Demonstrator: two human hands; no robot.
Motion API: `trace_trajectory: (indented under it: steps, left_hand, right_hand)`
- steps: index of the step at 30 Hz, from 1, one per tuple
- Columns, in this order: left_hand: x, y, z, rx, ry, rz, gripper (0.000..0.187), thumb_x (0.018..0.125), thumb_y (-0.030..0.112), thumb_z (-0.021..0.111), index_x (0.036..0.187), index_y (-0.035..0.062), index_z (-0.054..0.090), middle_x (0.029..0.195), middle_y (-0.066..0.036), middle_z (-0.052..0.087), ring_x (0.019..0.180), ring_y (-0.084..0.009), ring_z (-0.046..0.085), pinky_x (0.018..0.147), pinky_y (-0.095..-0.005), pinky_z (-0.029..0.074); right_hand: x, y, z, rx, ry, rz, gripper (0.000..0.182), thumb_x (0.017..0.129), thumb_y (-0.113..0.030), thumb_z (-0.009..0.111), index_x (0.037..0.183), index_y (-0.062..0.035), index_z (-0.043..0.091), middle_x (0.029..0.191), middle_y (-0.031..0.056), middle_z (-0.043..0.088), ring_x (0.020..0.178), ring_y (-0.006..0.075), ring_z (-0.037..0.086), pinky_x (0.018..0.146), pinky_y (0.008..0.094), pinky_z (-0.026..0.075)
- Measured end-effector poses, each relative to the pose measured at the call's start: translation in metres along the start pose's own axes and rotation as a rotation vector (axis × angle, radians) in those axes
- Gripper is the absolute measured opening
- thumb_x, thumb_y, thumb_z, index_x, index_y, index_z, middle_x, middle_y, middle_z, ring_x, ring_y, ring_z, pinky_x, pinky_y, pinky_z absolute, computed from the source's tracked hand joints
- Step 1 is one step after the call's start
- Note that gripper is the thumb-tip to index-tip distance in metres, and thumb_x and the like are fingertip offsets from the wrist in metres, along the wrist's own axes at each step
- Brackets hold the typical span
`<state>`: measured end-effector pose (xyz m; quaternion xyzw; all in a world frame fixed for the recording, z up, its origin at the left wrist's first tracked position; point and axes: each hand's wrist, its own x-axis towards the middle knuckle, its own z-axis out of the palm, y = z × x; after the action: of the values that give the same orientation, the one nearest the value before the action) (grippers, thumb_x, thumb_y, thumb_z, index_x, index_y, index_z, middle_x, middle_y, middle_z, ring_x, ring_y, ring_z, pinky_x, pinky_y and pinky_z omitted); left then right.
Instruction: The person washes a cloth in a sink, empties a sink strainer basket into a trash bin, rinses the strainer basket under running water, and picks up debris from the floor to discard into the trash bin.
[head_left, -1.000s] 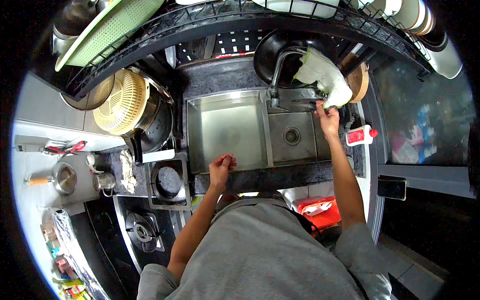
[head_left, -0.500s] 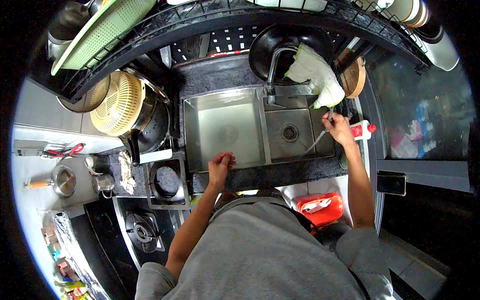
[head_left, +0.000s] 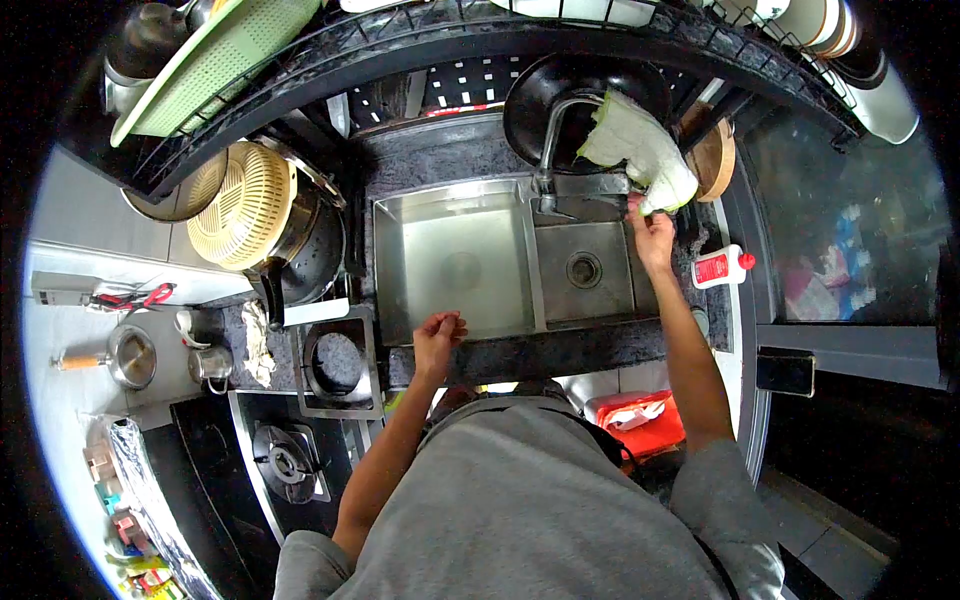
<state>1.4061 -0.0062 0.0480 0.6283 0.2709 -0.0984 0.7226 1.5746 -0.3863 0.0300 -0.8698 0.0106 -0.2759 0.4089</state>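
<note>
My left hand (head_left: 437, 340) hovers over the front rim of the wide left basin of the steel sink (head_left: 534, 290). Its fingers are curled, with nothing visible in them. At the back of the smaller right basin, my right hand (head_left: 652, 238) reaches up, its fingers close together at the lower edge of a white cloth with a green border (head_left: 645, 150). Whatever those fingers pinch is too small to make out. The cloth hangs beside the curved faucet (head_left: 548, 150), in front of a black wok (head_left: 525, 105). A drain (head_left: 583, 269) shows in the right basin.
A white bottle with a red cap (head_left: 715, 268) is right of the sink. Left stand a cream colander (head_left: 238, 205), a dark pan (head_left: 312, 260) and a gas burner (head_left: 287, 462). Overhead runs a black rack (head_left: 420, 45); a red bin (head_left: 650, 430) sits below the counter.
My right hand has moved up and left, from the right basin's side to the cloth's lower edge. The thin grey strip it held no longer shows. My left hand has barely moved.
</note>
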Motion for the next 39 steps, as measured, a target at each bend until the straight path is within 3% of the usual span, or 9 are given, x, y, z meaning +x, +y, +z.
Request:
trace_trajectory:
  steps: [3, 6, 14, 18, 24, 27, 29, 35, 39]
  left_hand:
    - [0.001, -0.004, -0.001, -0.014, -0.011, 0.003, 0.019, 0.086, 0.019, 0.054, 0.095, 0.0033, 0.062, 0.082, -0.005, 0.064, 0.071, -0.0133, 0.061, 0.063, -0.0244, 0.045]
    - [0.001, -0.005, 0.001, 0.001, -0.021, 0.001, 0.020, 0.087, 0.019, 0.054, 0.095, 0.0029, 0.061, 0.082, -0.006, 0.064, 0.071, -0.0136, 0.061, 0.063, -0.0251, 0.046]
    - [0.004, -0.013, 0.017, 0.064, -0.121, 0.057, 0.020, 0.086, 0.018, 0.055, 0.092, -0.0002, 0.062, 0.081, -0.007, 0.064, 0.072, -0.0149, 0.059, 0.066, -0.0269, 0.047]
    - [0.009, -0.032, 0.022, 0.268, -0.214, 0.137, 0.019, 0.086, 0.019, 0.055, 0.091, 0.0015, 0.062, 0.075, -0.005, 0.062, 0.067, -0.0110, 0.056, 0.059, -0.0254, 0.045]
    - [0.014, -0.052, 0.053, -0.050, -0.397, 0.084, 0.026, 0.085, 0.023, 0.056, 0.098, 0.0008, 0.058, 0.088, -0.007, 0.060, 0.079, -0.0157, 0.054, 0.069, -0.0306, 0.044]
    - [0.037, -0.060, 0.071, -0.159, -0.671, 0.129, 0.051, 0.078, 0.040, 0.063, 0.111, 0.0027, 0.052, 0.108, -0.013, 0.055, 0.102, -0.0245, 0.051, 0.088, -0.0416, 0.042]
    - [0.057, -0.082, 0.102, 0.080, -0.500, 0.082, 0.019, 0.088, 0.015, 0.052, 0.094, -0.0010, 0.061, 0.078, -0.003, 0.061, 0.071, -0.0128, 0.057, 0.063, -0.0257, 0.047]
    - [0.074, -0.047, 0.244, -0.126, -0.486, -0.285, 0.035, 0.087, 0.029, 0.052, 0.106, -0.0007, 0.055, 0.085, -0.006, 0.060, 0.076, -0.0129, 0.056, 0.063, -0.0303, 0.047]
    - [0.148, -0.137, 0.310, 0.067, -0.318, -0.325, 0.037, 0.084, 0.034, 0.054, 0.101, 0.0008, 0.057, 0.083, -0.005, 0.060, 0.076, -0.0138, 0.056, 0.061, -0.0324, 0.046]
  right_hand:
    - [-0.003, -0.025, 0.001, 0.326, -0.150, 0.267, 0.027, 0.082, -0.025, 0.064, 0.074, 0.0001, 0.062, 0.061, 0.0008, 0.060, 0.055, 0.0058, 0.053, 0.051, 0.0245, 0.043]
    - [-0.009, -0.043, -0.020, 0.464, -0.396, 0.362, 0.017, 0.085, -0.013, 0.058, 0.098, -0.0017, 0.058, 0.072, -0.0003, 0.059, 0.062, 0.0065, 0.052, 0.059, 0.0212, 0.043]
    - [-0.017, -0.030, -0.080, 0.473, -0.786, 0.310, 0.025, 0.082, -0.006, 0.057, 0.107, -0.0046, 0.056, 0.089, -0.0012, 0.059, 0.077, 0.0071, 0.054, 0.071, 0.0216, 0.044]
    - [-0.045, 0.054, -0.051, 0.843, -0.600, 0.591, 0.021, 0.082, -0.002, 0.054, 0.102, -0.0029, 0.056, 0.093, 0.0026, 0.059, 0.086, 0.0128, 0.057, 0.076, 0.0252, 0.046]
    - [-0.024, 0.084, 0.087, 0.714, -0.376, 0.718, 0.018, 0.086, -0.021, 0.057, 0.080, -0.0045, 0.056, 0.071, -0.0014, 0.056, 0.061, 0.0107, 0.052, 0.057, 0.0238, 0.043]
    - [-0.027, 0.109, 0.165, 0.655, -0.102, 0.275, 0.044, 0.087, -0.025, 0.057, 0.053, -0.0080, 0.035, 0.050, -0.0045, 0.035, 0.049, 0.0066, 0.031, 0.046, 0.0263, 0.026]
    - [-0.034, 0.112, 0.187, 0.672, 0.003, 0.298, 0.037, 0.087, -0.024, 0.055, 0.059, -0.0077, 0.037, 0.056, -0.0032, 0.038, 0.053, 0.0083, 0.035, 0.049, 0.0268, 0.029]
    - [-0.069, 0.095, 0.146, 1.373, 0.160, 0.740, 0.019, 0.089, -0.023, 0.050, 0.080, -0.0067, 0.044, 0.072, 0.0008, 0.047, 0.066, 0.0131, 0.045, 0.059, 0.0284, 0.038]
    - [-0.081, 0.106, 0.119, 1.749, 0.370, 0.935, 0.016, 0.090, -0.022, 0.047, 0.094, -0.0060, 0.048, 0.084, 0.0035, 0.054, 0.074, 0.0164, 0.052, 0.065, 0.0295, 0.044]
